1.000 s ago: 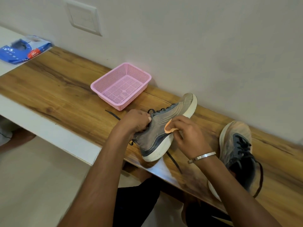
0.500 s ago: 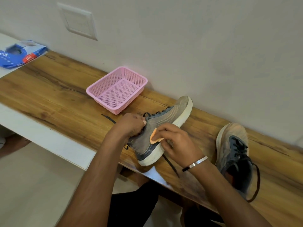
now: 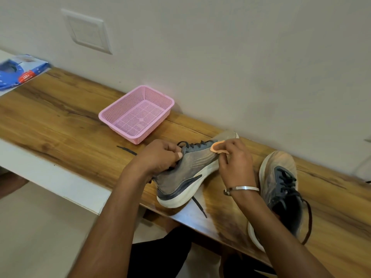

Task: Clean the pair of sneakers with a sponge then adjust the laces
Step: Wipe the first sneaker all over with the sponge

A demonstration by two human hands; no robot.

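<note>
In the head view, the only view given, a grey sneaker (image 3: 186,173) is seen tipped on its side on the wooden bench (image 3: 60,125), heel toward the person and toe toward the wall. The left hand (image 3: 160,157) is curled around the collar and lace area, its grip clamped on the shoe to steady it. The right hand (image 3: 234,163) is pinched around a small orange sponge (image 3: 217,147), which is pressed against the upper near the toe. The second sneaker (image 3: 279,187) is lying sole-down just to the right, its dark laces loose and untouched.

The shoe is judged to be light, with a soft fabric upper that would give under pressure and a firmer white sole. A hold at the collar or along the sole edge is therefore thought best, so that the upper is backed while it is rubbed. The sponge is taken to be soft and compressible, so a fingertip pinch should suffice. The laces (image 3: 198,205) are limp and trail over the bench edge; they could be snagged or dragged.

A pink mesh basket (image 3: 158,99) stands near the wall, well apart from the shoes.
</note>
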